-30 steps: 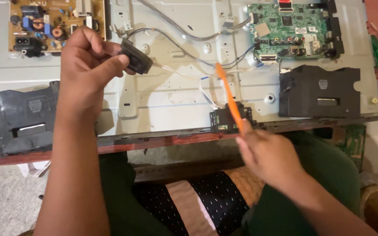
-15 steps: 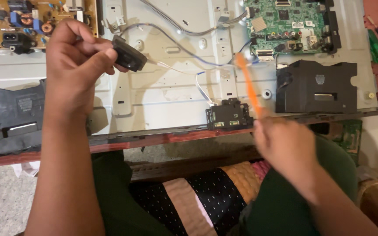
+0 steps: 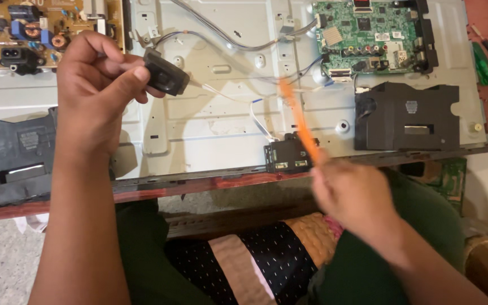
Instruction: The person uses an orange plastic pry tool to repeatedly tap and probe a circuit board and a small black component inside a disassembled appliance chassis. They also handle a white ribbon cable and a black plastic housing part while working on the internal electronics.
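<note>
My left hand [image 3: 100, 85] is raised over an opened flat-screen chassis [image 3: 221, 124] and pinches a small black module [image 3: 166, 72] between thumb and fingers; a thin white ribbon runs from it down to the panel. My right hand [image 3: 352, 192], blurred by motion, grips an orange pry tool [image 3: 299, 121] that points up and left over the panel's lower edge. Just under the tool's shaft sits a small black box [image 3: 286, 156] at the chassis rim.
A tan power board [image 3: 52, 28] lies at the top left, a green main board [image 3: 368, 34] at the top right. Black speaker housings [image 3: 405, 116] [image 3: 12, 161] flank the panel. Screwdrivers [image 3: 484, 65] rest on the red surface at right.
The orange tool and my right hand have swung: first right, now back left and lower. My left hand keeps the black module raised, shifting only slightly.
</note>
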